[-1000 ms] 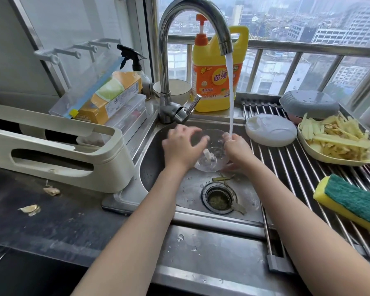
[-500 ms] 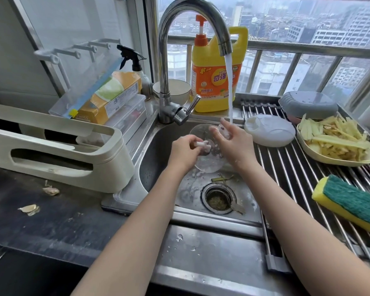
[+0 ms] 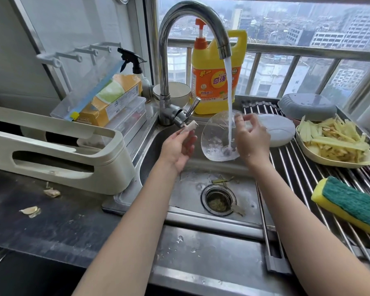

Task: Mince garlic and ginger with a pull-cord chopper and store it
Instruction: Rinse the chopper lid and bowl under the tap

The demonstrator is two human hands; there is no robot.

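Both my bare arms reach forward, hands raised side by side and apart.

My left hand (image 3: 177, 149) is turned palm up and tipped a little toward the right, wrist bent back, fingers loosely curled; my thumb and forefinger pinch a small white piece (image 3: 189, 127) at its lower end, so it sticks up past my fingertips. My right hand (image 3: 251, 138) is higher and just to the right, back of the hand toward me, wrist nearly straight; its curled fingers and thumb grip the rim of the clear bowl (image 3: 216, 144), tilted on edge. Both forearms are bare and angle inward from the bottom corners.
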